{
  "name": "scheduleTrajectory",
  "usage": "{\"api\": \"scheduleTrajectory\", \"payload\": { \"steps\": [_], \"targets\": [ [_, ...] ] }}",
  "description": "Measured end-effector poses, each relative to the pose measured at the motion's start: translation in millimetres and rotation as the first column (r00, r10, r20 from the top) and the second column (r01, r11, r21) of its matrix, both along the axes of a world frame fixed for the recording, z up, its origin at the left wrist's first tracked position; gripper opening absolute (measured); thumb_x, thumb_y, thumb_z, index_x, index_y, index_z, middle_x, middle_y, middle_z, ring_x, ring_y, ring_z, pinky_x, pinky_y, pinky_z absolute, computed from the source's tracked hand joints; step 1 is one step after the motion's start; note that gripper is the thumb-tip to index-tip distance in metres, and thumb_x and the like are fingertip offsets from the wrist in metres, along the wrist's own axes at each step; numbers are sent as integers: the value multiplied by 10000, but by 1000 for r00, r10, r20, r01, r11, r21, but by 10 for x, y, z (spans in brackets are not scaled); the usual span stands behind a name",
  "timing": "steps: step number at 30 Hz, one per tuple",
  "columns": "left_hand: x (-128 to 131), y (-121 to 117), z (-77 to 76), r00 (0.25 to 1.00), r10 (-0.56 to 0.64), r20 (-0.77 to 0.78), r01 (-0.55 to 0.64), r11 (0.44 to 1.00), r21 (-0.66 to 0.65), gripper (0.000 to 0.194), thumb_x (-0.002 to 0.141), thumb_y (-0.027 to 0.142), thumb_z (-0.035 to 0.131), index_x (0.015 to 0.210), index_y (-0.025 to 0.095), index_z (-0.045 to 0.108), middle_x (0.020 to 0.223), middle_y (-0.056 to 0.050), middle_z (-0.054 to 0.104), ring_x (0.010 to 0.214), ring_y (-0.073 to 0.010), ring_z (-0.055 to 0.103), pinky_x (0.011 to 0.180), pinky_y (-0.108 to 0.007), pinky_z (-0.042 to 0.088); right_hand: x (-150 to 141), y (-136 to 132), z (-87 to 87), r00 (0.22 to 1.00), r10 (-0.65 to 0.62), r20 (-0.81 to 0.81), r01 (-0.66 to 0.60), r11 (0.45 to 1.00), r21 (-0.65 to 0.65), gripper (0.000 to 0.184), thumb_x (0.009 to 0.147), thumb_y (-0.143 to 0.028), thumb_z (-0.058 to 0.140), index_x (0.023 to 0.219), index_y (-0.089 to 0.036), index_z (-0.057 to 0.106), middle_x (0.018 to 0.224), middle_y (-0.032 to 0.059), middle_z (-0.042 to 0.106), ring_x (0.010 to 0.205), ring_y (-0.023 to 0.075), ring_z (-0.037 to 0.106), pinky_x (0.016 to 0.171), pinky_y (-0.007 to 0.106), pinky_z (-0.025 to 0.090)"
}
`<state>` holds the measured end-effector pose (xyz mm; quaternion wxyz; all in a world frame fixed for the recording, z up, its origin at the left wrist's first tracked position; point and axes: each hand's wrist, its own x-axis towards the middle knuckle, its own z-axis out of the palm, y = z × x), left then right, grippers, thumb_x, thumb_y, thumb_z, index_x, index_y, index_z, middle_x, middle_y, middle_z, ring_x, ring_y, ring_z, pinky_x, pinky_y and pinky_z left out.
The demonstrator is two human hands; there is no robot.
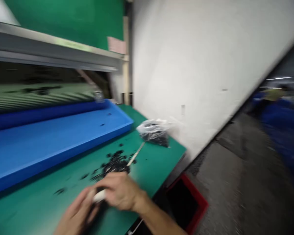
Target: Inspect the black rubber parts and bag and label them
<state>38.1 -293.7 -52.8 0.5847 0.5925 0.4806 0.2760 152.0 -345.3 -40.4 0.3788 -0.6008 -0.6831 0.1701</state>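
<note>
Both hands meet low in the blurred head view, over a green table top (156, 163). My right hand (121, 191) has its fingers curled over a small white piece (99, 195). My left hand (74, 213) lies beneath it, fingers bent around something dark I cannot make out. Just beyond the hands lies a heap of small black parts (114, 164), with a thin pale stick (136, 153) resting by it. A clear plastic bag (154, 130) holding more black parts sits farther back.
A long blue tray (51, 143) runs along the left, under a ribbed green roller and a metal rail. A white partition (198, 65) stands behind the table. A red bin (186, 202) sits on the grey floor at the right. A blurred figure in blue is far right.
</note>
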Motion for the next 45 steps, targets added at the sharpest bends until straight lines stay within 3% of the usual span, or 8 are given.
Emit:
{"api": "scheduleTrajectory", "payload": {
  "steps": [5,8,14,22,28,32,37,45],
  "targets": [
    [-353,59,-111,950,-180,256,212,972,-101,434,785,592,579,690,170,544,576,41,493,420,-43,334,400,-173,266,-166,102,-184,947,-177,-267,178,984,-19,213,847,-136,456,829,-200,658,656,-19,634,634,109,597,629,189,453],
    [-345,96,-112,912,-156,380,226,963,-148,380,848,522,543,755,154,555,621,33,509,414,-23,298,399,-166,218,-61,116,-200,930,-197,-310,166,978,-123,264,857,-125,379,926,-197,624,610,-34,609,515,98,563,507,187,420],
    [-371,213,-89,782,108,613,215,878,-429,342,831,369,626,1089,150,571,697,18,528,431,-17,346,369,-133,198,472,340,37,950,-225,215,229,973,4,402,785,-26,348,1006,-207,631,1081,55,616,971,171,583,836,283,436],
    [-400,257,-78,715,195,672,203,861,-466,225,822,334,654,798,128,566,832,-25,559,543,-37,480,382,-118,324,192,629,141,802,-37,597,237,936,-260,241,835,-121,424,928,-203,631,960,59,579,773,170,560,601,257,354],
    [-380,241,-102,735,148,662,224,869,-442,290,819,351,660,988,133,568,790,1,531,504,-20,419,345,-113,192,296,523,19,970,-84,229,103,992,-71,216,872,-166,441,892,-211,651,895,31,593,765,150,562,674,258,415],
    [-367,201,-104,773,54,633,248,892,-379,339,850,481,572,906,150,529,697,20,526,425,-18,335,349,-149,126,131,287,18,984,35,172,-53,993,101,314,940,-152,353,1049,-224,639,927,54,609,846,162,575,748,270,440],
    [-363,145,-92,825,-27,565,237,923,-302,264,865,421,554,918,170,494,625,54,511,396,-21,291,370,-170,158,-63,67,-30,995,66,76,-70,996,49,303,914,-113,361,1035,-229,613,980,55,598,865,157,577,746,259,456],
    [-369,85,-116,901,-228,369,287,951,-113,259,897,454,469,922,196,454,609,74,491,426,-34,316,401,-169,199,-18,91,-147,964,-13,-267,-40,981,-192,258,825,-117,451,1001,-201,620,751,-7,634,576,98,541,527,198,412]
  ]
}}
